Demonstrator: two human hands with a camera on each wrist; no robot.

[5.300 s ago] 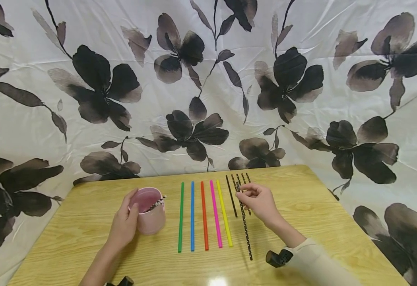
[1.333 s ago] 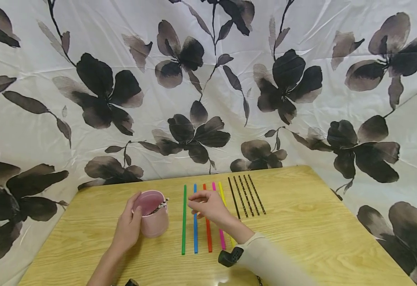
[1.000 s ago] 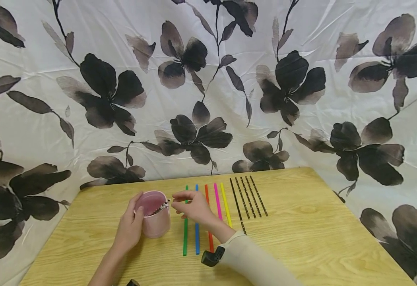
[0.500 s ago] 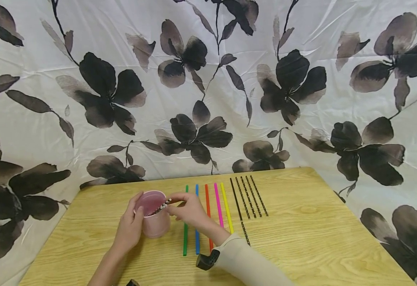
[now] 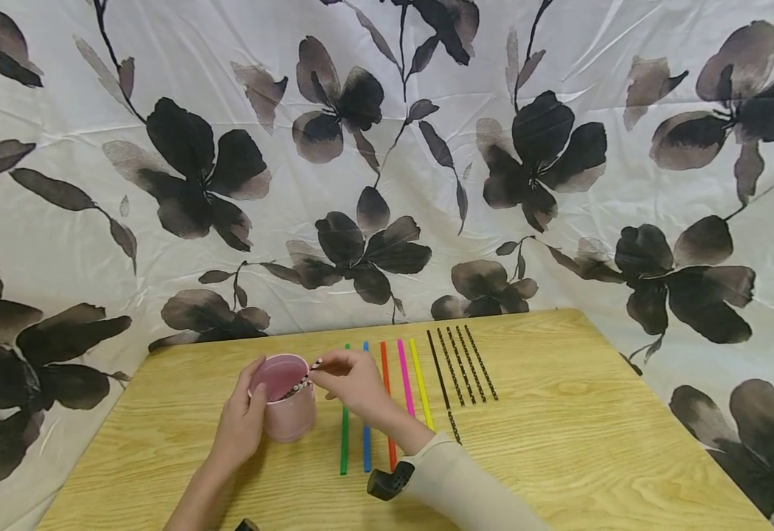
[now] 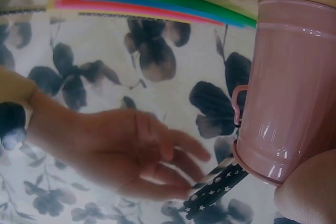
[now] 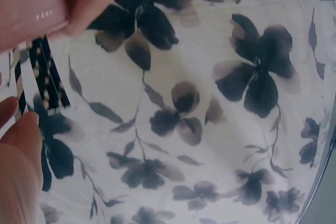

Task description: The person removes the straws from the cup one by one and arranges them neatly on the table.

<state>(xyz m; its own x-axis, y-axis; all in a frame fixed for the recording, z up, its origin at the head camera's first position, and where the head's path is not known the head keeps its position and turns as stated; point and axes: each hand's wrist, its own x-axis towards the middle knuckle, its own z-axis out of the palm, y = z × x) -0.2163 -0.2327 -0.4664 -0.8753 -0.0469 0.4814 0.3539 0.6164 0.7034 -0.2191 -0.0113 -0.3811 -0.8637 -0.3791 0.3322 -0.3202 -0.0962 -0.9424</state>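
My left hand (image 5: pixel 242 420) grips a pink cup (image 5: pixel 290 419) from its left side, thumb at the rim. The cup is tilted, and a small loop sticks out from its side in the left wrist view. Patterned drinking straws (image 5: pixel 296 389) lean out over its right rim; black ones with white stars (image 6: pixel 215 190) show in the left wrist view. My right hand (image 5: pixel 356 385) is at that rim, pinching a black-and-white striped straw (image 7: pixel 20 85) between thumb and fingers. The straws' lower ends are hidden inside the cup.
On the wooden table (image 5: pixel 559 413) a row runs rightward: green straw (image 5: pixel 344 442), blue straw (image 5: pixel 367 446), red straw, pink straw (image 5: pixel 404 376), yellow straw (image 5: pixel 420 383), black straw (image 5: pixel 437 369), then several patterned black straws (image 5: pixel 476 365). Another patterned straw (image 5: pixel 454 426) lies nearer. Floral cloth (image 5: pixel 387 162) hangs behind.
My right hand has moved left from the patterned straws to the cup rim and now pinches a straw there, its end slightly higher than half a second ago. My left hand keeps holding the cup.
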